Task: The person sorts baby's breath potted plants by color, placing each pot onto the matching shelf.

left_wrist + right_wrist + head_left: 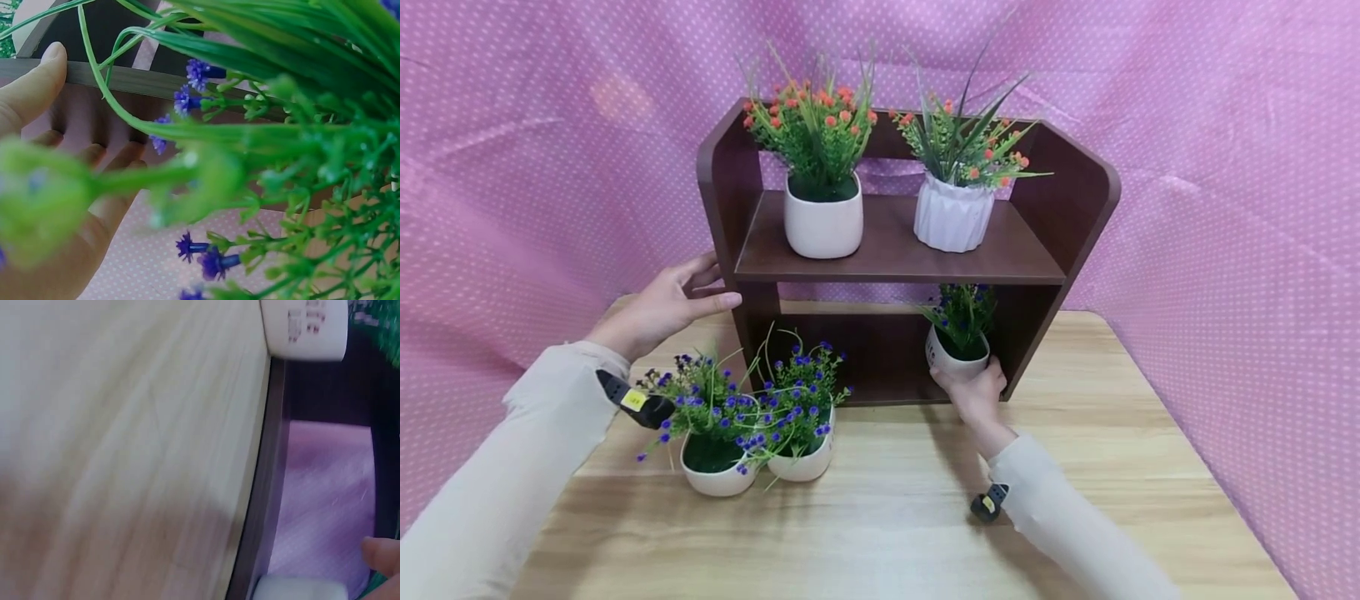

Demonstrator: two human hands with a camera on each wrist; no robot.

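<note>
My right hand [977,392] holds a small white pot [957,363] with blue flowers, at the right end of the shelf's lower level. In the right wrist view only fingertips [382,557] and part of that pot [300,589] show. My left hand [666,304] rests against the left side panel of the dark brown wooden shelf [895,265]. Its thumb [53,69] lies at the panel's front edge, and the other fingers lie along the outer face. Two white pots [718,479] [805,462] with blue-violet flowers stand on the table below the left hand.
On the upper level stand a smooth white pot [823,218] and a ridged white pot [953,215], both with orange flowers. The wood-grain table [880,517] carries everything. A pink dotted cloth [1210,208] hangs behind and at both sides.
</note>
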